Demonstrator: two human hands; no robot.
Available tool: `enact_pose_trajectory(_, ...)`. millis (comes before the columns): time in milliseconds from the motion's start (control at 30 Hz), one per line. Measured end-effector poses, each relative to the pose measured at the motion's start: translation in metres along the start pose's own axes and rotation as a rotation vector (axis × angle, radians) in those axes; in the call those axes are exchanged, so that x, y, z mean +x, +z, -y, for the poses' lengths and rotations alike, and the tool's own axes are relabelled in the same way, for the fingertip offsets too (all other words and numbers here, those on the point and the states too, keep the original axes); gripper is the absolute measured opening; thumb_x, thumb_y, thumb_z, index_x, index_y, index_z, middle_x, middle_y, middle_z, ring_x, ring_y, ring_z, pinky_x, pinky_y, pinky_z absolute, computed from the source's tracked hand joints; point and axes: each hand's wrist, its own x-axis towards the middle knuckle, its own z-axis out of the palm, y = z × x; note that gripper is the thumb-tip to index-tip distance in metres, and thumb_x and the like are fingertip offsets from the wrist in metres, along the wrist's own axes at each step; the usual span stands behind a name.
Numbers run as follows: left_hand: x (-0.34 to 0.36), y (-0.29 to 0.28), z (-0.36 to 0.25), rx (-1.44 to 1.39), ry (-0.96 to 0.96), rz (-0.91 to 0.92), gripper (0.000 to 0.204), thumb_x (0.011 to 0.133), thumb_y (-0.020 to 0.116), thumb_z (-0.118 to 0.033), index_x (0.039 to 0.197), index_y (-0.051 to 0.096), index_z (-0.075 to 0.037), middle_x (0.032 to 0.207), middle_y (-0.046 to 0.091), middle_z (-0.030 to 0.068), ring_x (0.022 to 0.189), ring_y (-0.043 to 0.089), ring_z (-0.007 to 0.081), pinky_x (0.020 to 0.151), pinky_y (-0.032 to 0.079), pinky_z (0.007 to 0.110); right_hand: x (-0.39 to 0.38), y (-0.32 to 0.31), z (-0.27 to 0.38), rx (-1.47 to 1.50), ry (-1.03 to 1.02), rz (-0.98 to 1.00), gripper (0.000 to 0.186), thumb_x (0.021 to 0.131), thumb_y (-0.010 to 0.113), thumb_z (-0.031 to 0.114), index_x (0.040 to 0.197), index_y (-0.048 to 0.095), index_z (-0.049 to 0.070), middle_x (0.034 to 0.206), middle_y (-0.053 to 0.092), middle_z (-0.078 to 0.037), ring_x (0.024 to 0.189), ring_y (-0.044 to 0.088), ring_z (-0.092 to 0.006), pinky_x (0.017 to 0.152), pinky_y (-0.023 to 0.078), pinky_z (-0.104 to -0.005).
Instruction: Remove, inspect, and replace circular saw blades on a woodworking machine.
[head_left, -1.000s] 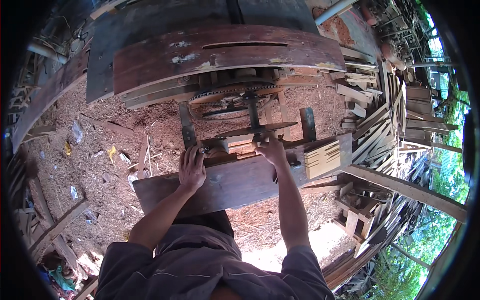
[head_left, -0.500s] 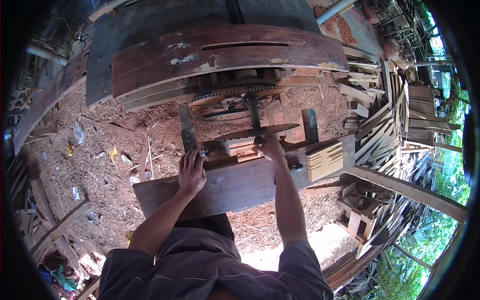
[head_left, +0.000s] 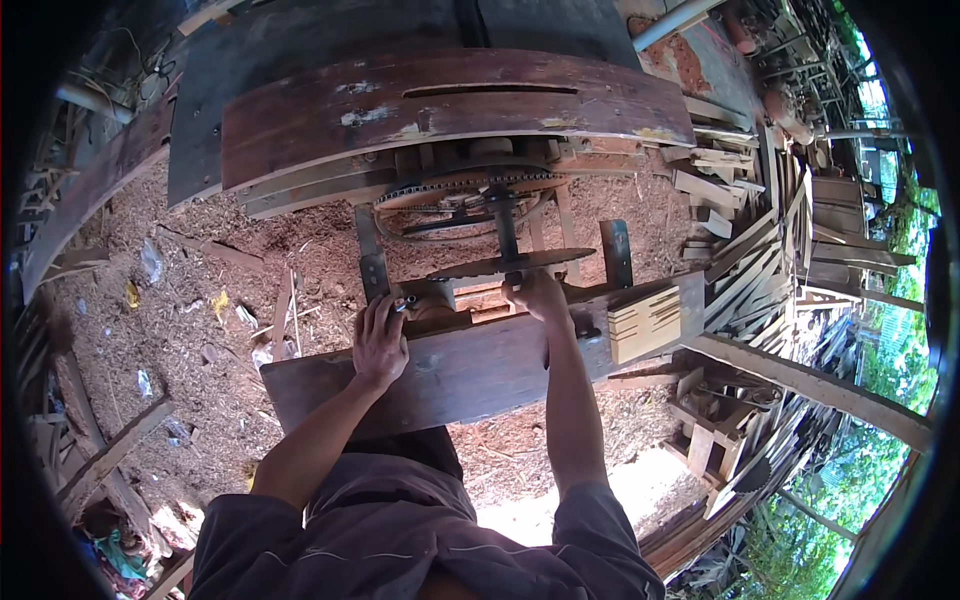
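My left hand [head_left: 380,345] rests on the far edge of a dark wooden board [head_left: 450,375]. Its fingers close round a small metal tool [head_left: 405,303] with a shiny round end; most of that tool is hidden. Farther right, my right hand [head_left: 539,297] reaches past the board, closed at the near end of the shaft [head_left: 505,230]. What its fingers grip there is hidden by the hand. Just beyond it, a toothed circular saw blade [head_left: 470,270] is mounted on the shaft.
Behind the blade are a chain-wrapped wheel [head_left: 460,190] and a slotted reddish board [head_left: 450,105]. Metal uprights [head_left: 617,255] flank the blade. A pale grooved wood block [head_left: 645,325] is on the board's right end. Wood offcuts [head_left: 745,260] pile up at right; shavings cover the ground.
The whole view has shifted slightly, with the scene a few pixels to the left. Both hands keep about the same places and grips.
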Motion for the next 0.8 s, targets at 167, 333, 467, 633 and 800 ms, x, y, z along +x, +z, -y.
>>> enact_pose_trajectory(167, 0.009, 0.015, -0.023, -0.072, 0.056, 0.023, 0.04, 0.07, 0.063, -0.003, 0.11, 0.058, -0.004, 0.132, 0.047, 0.0138, 0.125, 0.046, 0.0336, 0.104, 0.037, 0.049, 0.007, 0.014, -0.037, 0.299, 0.014, 0.142, 0.058, 0.065, 0.087, 0.029, 0.109, 0.061, -0.001, 0.091, 0.068, -0.013, 0.086, 0.064, -0.0182, 0.079, 0.05, -0.0342)
enact_pose_trajectory(333, 0.001, -0.007, 0.009, 0.018, -0.013, -0.021, 0.035, 0.07, 0.063, -0.004, 0.105, 0.059, -0.004, 0.13, 0.049, 0.0143, 0.124, 0.046, 0.0337, 0.102, 0.038, 0.049, -0.058, -0.059, 0.029, 0.372, -0.232, 0.13, 0.06, 0.065, 0.086, 0.035, 0.104, 0.065, -0.005, 0.104, 0.067, -0.024, 0.1, 0.066, -0.0361, 0.092, 0.049, -0.0422)
enact_pose_trajectory(467, 0.015, 0.015, -0.028, -0.085, 0.059, -0.007, 0.035, 0.069, 0.063, -0.003, 0.104, 0.059, -0.004, 0.13, 0.049, 0.0138, 0.123, 0.047, 0.0338, 0.102, 0.038, 0.049, 0.004, 0.001, -0.079, 0.012, -0.223, -0.096, 0.071, 0.062, 0.087, 0.036, 0.114, 0.06, -0.004, 0.108, 0.066, -0.025, 0.104, 0.063, -0.0386, 0.087, 0.051, -0.0433)
enact_pose_trajectory(633, 0.009, 0.011, -0.014, -0.078, 0.032, -0.007, 0.038, 0.069, 0.062, -0.002, 0.107, 0.06, -0.004, 0.13, 0.049, 0.0135, 0.124, 0.047, 0.0337, 0.103, 0.038, 0.049, 0.0, 0.011, -0.024, 0.486, -0.092, 0.089, 0.068, 0.063, 0.086, 0.042, 0.11, 0.065, -0.003, 0.11, 0.067, -0.023, 0.105, 0.064, -0.0364, 0.091, 0.05, -0.0403)
enact_pose_trajectory(800, -0.014, -0.01, 0.015, 0.03, -0.044, -0.016, 0.039, 0.07, 0.063, -0.003, 0.109, 0.059, -0.004, 0.131, 0.048, 0.0139, 0.124, 0.046, 0.0336, 0.104, 0.037, 0.049, -0.065, -0.068, 0.044, 0.423, -0.318, 0.048, 0.055, 0.065, 0.085, 0.036, 0.099, 0.067, -0.005, 0.105, 0.067, -0.023, 0.1, 0.065, -0.0376, 0.089, 0.05, -0.0427)
